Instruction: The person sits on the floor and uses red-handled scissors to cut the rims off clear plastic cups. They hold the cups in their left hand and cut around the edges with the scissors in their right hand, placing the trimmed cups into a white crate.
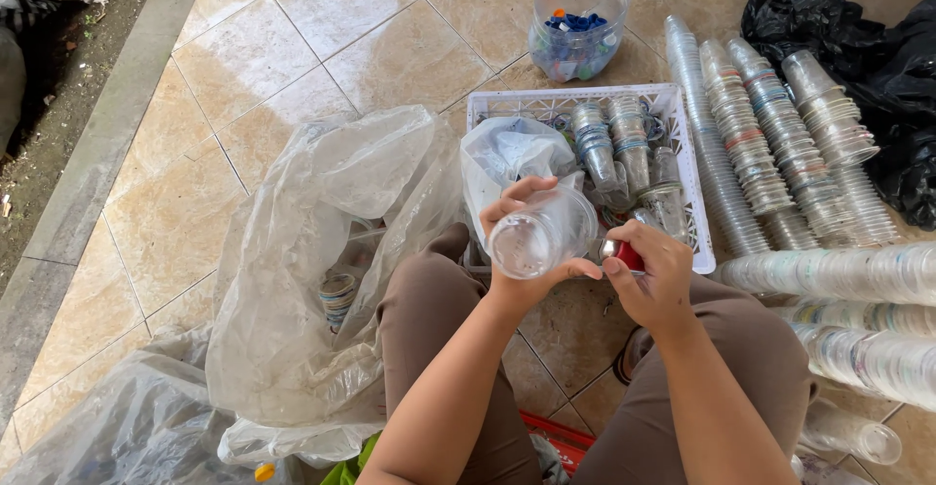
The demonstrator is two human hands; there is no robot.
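My left hand (522,251) grips a clear plastic cup (541,233), its base turned toward me. Right beside it, my right hand (651,275) is closed around a small red-handled tool (624,254) with a shiny metal tip, held close to the cup's rim. Both hands hover above my knees, just in front of a white plastic basket (694,202) that holds short stacks of clear cups and a crumpled clear bag (507,154).
Long stacks of nested clear cups (780,144) lie on the tiled floor at right, beside a black bag (877,66). A clear jar (577,19) with blue caps stands behind the basket. A big clear plastic bag (322,271) slumps at left.
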